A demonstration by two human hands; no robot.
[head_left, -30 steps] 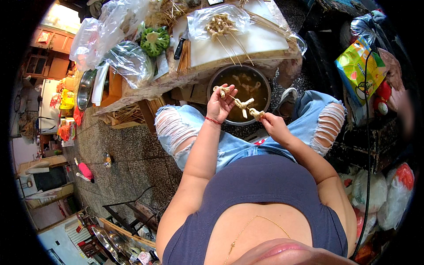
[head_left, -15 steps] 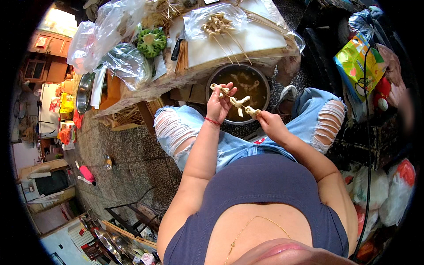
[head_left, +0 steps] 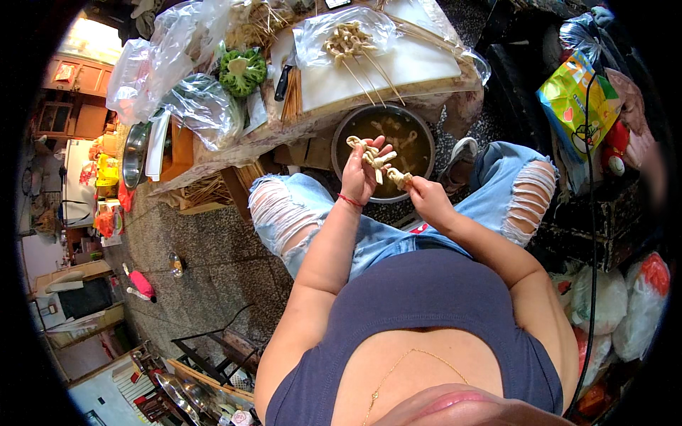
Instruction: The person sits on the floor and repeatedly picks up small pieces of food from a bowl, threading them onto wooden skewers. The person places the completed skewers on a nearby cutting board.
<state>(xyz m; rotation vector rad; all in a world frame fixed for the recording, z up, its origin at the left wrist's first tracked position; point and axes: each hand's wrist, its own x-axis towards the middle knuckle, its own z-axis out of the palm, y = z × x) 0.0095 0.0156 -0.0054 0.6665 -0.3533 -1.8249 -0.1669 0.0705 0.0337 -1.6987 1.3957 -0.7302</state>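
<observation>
My left hand (head_left: 361,177), palm turned up with fingers curled, holds a thin skewer threaded with pale tofu-skin knots (head_left: 371,155). My right hand (head_left: 431,204) pinches the near right end, at the last knot (head_left: 398,177); a short gap separates it from the bunched ones. Both hands are over the near part of a round metal basin (head_left: 430,128), which holds brownish liquid with more pale knots (head_left: 406,140) in it. Beyond, on a white board (head_left: 419,71), a clear plastic bag (head_left: 310,42) lies under a pile of skewered knots (head_left: 348,39).
A black-handled knife (head_left: 284,82) and a bundle of bare skewers (head_left: 292,98) lie left of the board. Broccoli (head_left: 242,72) and plastic-wrapped greens (head_left: 206,106) sit farther left. Wooden sticks (head_left: 206,193) fill a box below the table. Bags (head_left: 598,298) stand at right.
My left hand has shifted right, closer to my right hand. The middle knot now sits against the left fingers, and the spacing along the skewer has shrunk.
</observation>
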